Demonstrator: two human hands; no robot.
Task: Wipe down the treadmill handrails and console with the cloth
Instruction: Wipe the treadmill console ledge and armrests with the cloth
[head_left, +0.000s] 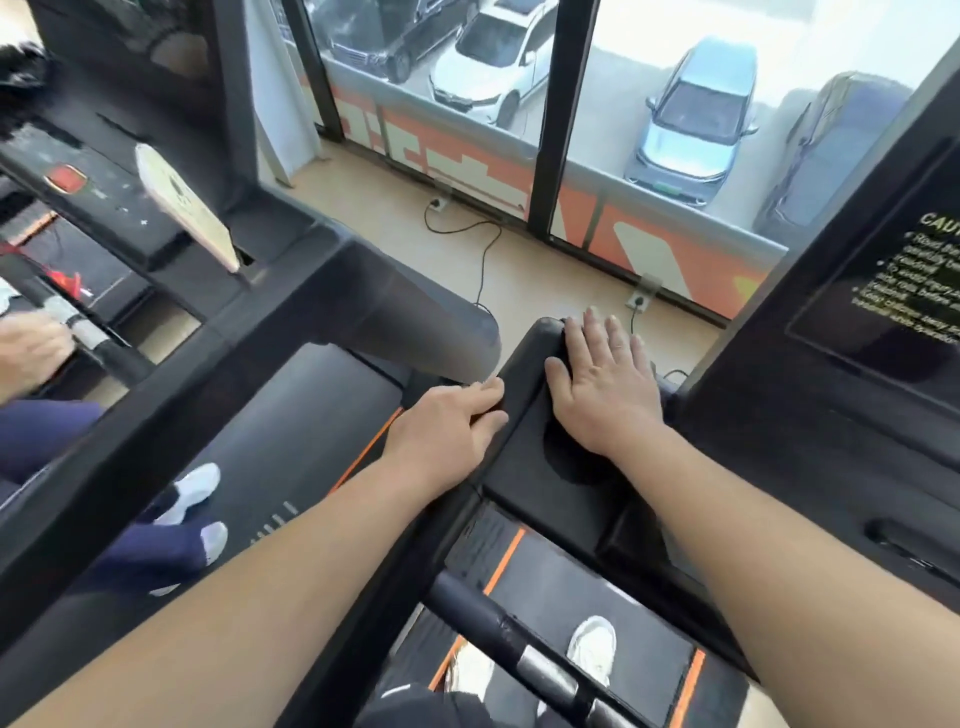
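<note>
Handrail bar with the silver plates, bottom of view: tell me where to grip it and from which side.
Grip the handrail bar on its black stretch beside the silver plates, from above: it is a round bar with open space beneath, so fingers can wrap round it.

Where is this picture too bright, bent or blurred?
Head view: daylight through the window washes out the top right corner; the black window posts lean and curve from the wide lens; the warning label at the right edge is smeared; the right hand, flat on the black cover, is sharp.
</note>
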